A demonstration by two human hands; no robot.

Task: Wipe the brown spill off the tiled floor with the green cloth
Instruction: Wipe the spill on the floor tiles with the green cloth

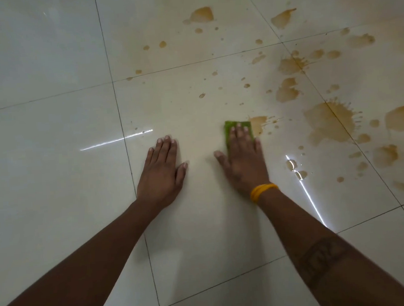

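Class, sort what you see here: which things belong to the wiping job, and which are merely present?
Part of the job:
green cloth, pressed flat under the right hand
brown spill, splashed across the tiled floor
left hand, flat on the tile

Merely present:
yellow wristband
tattoo on the right forearm

The tiled floor is looking glossy and smooth, throwing back bright streaks of light between thin dark grout lines. The green cloth is showing a soft, nubby fabric surface. Just right of the cloth, the brown spill is lying wet and shiny.
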